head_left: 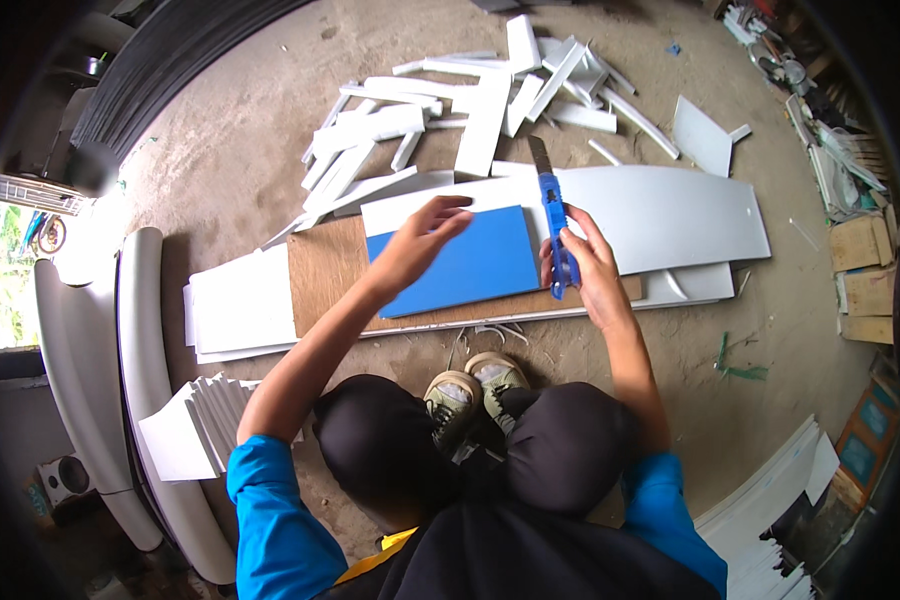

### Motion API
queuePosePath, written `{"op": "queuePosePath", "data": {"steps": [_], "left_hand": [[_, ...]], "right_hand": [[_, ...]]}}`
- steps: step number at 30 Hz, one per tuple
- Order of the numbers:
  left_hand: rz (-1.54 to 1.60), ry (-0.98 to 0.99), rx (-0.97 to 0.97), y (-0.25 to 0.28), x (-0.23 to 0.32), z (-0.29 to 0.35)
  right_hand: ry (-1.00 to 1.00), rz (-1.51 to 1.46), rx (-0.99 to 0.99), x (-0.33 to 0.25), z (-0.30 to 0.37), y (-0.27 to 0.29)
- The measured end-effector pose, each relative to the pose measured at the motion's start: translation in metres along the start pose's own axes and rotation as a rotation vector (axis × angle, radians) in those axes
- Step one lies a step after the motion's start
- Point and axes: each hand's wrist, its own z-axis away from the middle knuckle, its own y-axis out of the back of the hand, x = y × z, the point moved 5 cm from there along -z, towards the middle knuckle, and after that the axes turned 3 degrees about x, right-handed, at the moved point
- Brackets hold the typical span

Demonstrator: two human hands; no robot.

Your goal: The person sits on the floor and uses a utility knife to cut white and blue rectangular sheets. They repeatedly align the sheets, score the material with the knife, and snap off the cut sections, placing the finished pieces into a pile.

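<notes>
My right hand (594, 268) is closed round the handle of a blue utility knife (552, 205), whose blade stands out and points away from me. The knife is raised over the right end of a flat blue rectangular board (470, 265). Above that board's left part is my left hand (420, 243), its fingers apart and nothing in them. Beneath the blue board lies a brown wooden board (322, 268), resting on a stack of long white sheets (245, 295). A wide white sheet (670, 215) with a curved far edge extends to the right.
Cut white strips (485, 125) are heaped beyond the sheets. Long white rolled pieces (145, 320) and a fanned stack of white pieces (192, 425) lie at my left. More white sheets (770, 480) are at lower right, and cardboard boxes (860, 245) stand along the right side.
</notes>
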Motion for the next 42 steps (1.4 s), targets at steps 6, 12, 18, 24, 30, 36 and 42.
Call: {"op": "queuePosePath", "data": {"steps": [6, 12, 18, 24, 30, 36, 42], "left_hand": [[0.325, -0.153, 0.026, -0.038, 0.078, 0.006], [0.233, -0.334, 0.182, -0.032, 0.098, 0.042], [0.311, -0.359, 0.230, -0.027, 0.095, 0.059], [0.533, -0.341, 0.244, -0.020, 0.089, 0.062], [0.606, -0.328, 0.242, -0.014, 0.085, 0.058], [0.550, -0.278, 0.196, -0.020, 0.076, 0.040], [-0.101, -0.115, 0.366, -0.008, -0.001, -0.021]], "right_hand": [[0.135, 0.268, -0.083, -0.048, 0.030, -0.037], [0.194, 0.400, 0.118, -0.061, 0.046, -0.055], [0.214, 0.475, 0.123, -0.070, 0.059, -0.068], [0.291, 0.425, 0.064, -0.066, 0.060, -0.081], [0.317, 0.394, -0.075, -0.058, 0.054, -0.089], [0.277, 0.335, -0.125, -0.044, 0.040, -0.074], [0.109, 0.255, 0.114, 0.003, -0.008, 0.026]]}}
